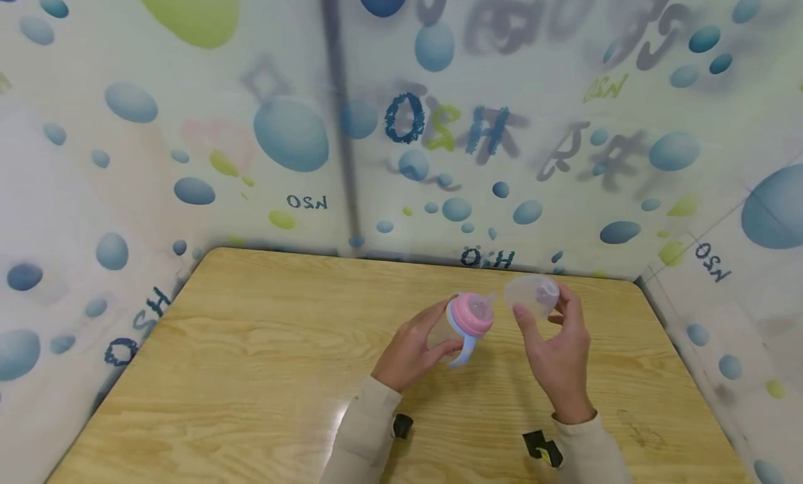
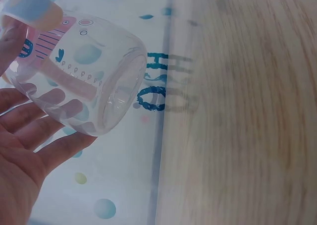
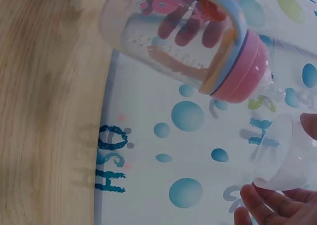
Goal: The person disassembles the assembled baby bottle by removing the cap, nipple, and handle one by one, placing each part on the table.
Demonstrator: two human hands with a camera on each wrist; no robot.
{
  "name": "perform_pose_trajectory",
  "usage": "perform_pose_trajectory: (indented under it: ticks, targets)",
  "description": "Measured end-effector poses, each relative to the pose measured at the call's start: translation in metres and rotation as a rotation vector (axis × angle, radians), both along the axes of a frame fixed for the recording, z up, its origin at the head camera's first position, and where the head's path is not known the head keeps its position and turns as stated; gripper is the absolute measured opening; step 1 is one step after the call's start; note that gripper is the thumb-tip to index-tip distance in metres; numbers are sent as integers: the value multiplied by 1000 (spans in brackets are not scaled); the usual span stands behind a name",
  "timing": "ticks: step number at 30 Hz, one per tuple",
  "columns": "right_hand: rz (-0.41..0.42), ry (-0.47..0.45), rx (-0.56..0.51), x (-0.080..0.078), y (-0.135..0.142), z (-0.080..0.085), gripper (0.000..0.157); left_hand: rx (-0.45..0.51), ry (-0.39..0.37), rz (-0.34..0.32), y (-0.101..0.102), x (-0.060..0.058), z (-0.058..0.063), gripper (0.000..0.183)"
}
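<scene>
A clear baby bottle (image 2: 84,71) with a pink collar (image 1: 472,314), a clear nipple and light blue handles (image 1: 465,350) is gripped by my left hand (image 1: 410,348). It tilts with its nipple toward the right, raised over the table. Fingers of that hand show through the clear wall in the right wrist view. My right hand (image 1: 560,351) pinches a translucent dome-shaped cap (image 1: 530,293) between thumb and fingers. The cap is apart from the bottle, just right of the nipple, its open side facing the bottle (image 3: 163,41).
A wood-grain table (image 1: 282,344) lies under both hands. White walls (image 1: 301,212) with blue and green bubble prints and lettering rise at its back and sides. Black pieces (image 1: 542,448) show beside the sleeves (image 1: 360,435).
</scene>
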State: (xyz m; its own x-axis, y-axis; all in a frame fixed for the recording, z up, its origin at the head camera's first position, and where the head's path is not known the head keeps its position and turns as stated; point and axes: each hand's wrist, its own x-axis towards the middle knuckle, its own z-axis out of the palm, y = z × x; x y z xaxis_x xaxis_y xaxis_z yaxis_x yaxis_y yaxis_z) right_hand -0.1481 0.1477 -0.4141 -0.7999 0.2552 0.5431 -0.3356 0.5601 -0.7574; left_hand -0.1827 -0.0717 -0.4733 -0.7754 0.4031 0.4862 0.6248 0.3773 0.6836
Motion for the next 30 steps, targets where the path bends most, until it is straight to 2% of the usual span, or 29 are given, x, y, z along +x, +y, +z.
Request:
perform_pose_trajectory:
  ticks: [7,11,18,24,30]
  targets:
    - [-56,3,131,-3,6,-12,60,-2,-1,9,0,-1,1,68]
    - [-75,-36,205,-3,7,-21,60,-1,-4,8,0,-1,1,69]
    - [-74,-167,297,-3,7,-32,61,12,-23,5,0,0,2,68]
    - [-37,-290,402,-3,11,-42,64,3,-21,1,-1,0,2,68]
    - [-19,-381,463,-5,13,-50,65,-2,-12,9,-1,-1,3,69]
